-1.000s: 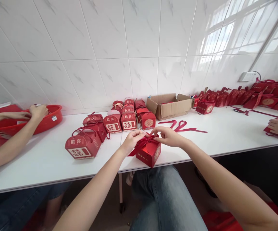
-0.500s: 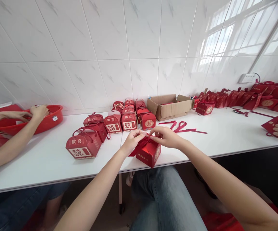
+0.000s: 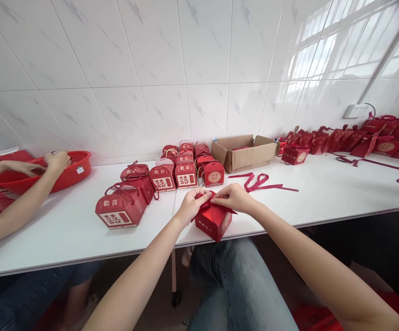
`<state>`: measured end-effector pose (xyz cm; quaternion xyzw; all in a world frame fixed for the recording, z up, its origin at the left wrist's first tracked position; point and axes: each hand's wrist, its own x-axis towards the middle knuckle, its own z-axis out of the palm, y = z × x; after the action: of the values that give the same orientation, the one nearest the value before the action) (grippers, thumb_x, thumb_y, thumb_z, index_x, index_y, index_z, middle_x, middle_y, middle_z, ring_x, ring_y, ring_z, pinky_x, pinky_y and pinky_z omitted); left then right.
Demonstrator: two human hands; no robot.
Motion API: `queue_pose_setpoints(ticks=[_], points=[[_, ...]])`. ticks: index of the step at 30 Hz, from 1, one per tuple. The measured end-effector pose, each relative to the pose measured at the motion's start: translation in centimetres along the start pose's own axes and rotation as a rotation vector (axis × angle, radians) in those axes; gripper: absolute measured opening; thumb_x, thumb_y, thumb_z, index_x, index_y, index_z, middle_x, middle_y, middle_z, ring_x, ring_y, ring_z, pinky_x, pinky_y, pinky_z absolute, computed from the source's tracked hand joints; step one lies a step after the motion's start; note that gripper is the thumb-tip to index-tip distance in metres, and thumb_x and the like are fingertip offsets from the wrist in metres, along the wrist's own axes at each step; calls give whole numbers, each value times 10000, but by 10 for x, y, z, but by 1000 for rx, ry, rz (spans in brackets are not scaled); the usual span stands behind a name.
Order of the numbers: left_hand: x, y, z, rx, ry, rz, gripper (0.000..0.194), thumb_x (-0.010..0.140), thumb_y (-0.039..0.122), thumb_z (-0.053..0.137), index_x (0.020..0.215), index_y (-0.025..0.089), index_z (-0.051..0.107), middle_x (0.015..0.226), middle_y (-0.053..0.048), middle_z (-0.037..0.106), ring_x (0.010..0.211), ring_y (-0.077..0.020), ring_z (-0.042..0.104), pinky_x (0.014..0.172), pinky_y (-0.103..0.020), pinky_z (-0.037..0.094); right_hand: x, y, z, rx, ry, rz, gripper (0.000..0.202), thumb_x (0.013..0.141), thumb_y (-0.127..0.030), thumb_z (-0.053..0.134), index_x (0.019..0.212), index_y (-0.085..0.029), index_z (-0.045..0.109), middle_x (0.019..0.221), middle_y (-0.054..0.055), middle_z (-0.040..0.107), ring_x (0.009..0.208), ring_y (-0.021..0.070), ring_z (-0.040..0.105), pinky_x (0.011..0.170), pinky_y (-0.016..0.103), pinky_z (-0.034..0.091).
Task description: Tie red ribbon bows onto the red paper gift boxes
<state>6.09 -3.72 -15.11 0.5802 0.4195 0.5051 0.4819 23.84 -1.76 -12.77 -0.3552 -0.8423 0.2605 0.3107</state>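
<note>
A small red gift box (image 3: 214,224) with gold print sits near the front edge of the white table (image 3: 68,230). Across its top lies a red ribbon (image 3: 229,210), one end sticking out to the right. My left hand (image 3: 192,204) pinches the ribbon at the box's top left. From the right, my right hand (image 3: 234,197) pinches it as well, fingertips close to the left ones. The fingers partly hide the ribbon's middle. Behind my right hand, a loose ribbon (image 3: 254,188) lies looped on the table.
Several red boxes with cord handles (image 3: 118,209) stand left and behind. An open cardboard carton (image 3: 245,161) is at the back. A co-worker's hands (image 3: 54,163) reach into a red basin (image 3: 82,161) at left. More red boxes (image 3: 351,138) line the wall at right.
My fingertips have shifted slightly on the ribbon, and one end now shows to the right of my right hand. At far right, another person's hand has come off a red box.
</note>
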Motion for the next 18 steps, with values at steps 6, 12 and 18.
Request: queue_pose_setpoints(ticks=[6, 12, 18], points=[[0, -1, 0, 27, 45, 17, 352, 671, 447, 703, 613, 168, 498, 758, -18, 613, 796, -164, 574, 750, -307, 449, -4, -3, 1, -8, -4, 22, 240, 774, -345, 630, 756, -157, 778, 569, 24, 666, 488, 87, 410, 464, 229, 278], [1, 0, 0, -8, 57, 20, 419, 637, 424, 732, 556, 174, 405, 653, 24, 508, 761, -142, 549, 724, -273, 427, -8, -1, 1, 38, -19, 36, 243, 768, -351, 636, 777, -155, 780, 660, 41, 715, 515, 103, 458, 491, 235, 330], [0, 2, 0, -27, 37, -18, 445, 636, 425, 730, 564, 174, 370, 658, 30, 505, 687, -111, 525, 662, -248, 420, -12, -1, -1, 66, -19, 58, 265, 766, -378, 641, 775, -151, 776, 645, 45, 707, 504, 99, 440, 474, 239, 321]])
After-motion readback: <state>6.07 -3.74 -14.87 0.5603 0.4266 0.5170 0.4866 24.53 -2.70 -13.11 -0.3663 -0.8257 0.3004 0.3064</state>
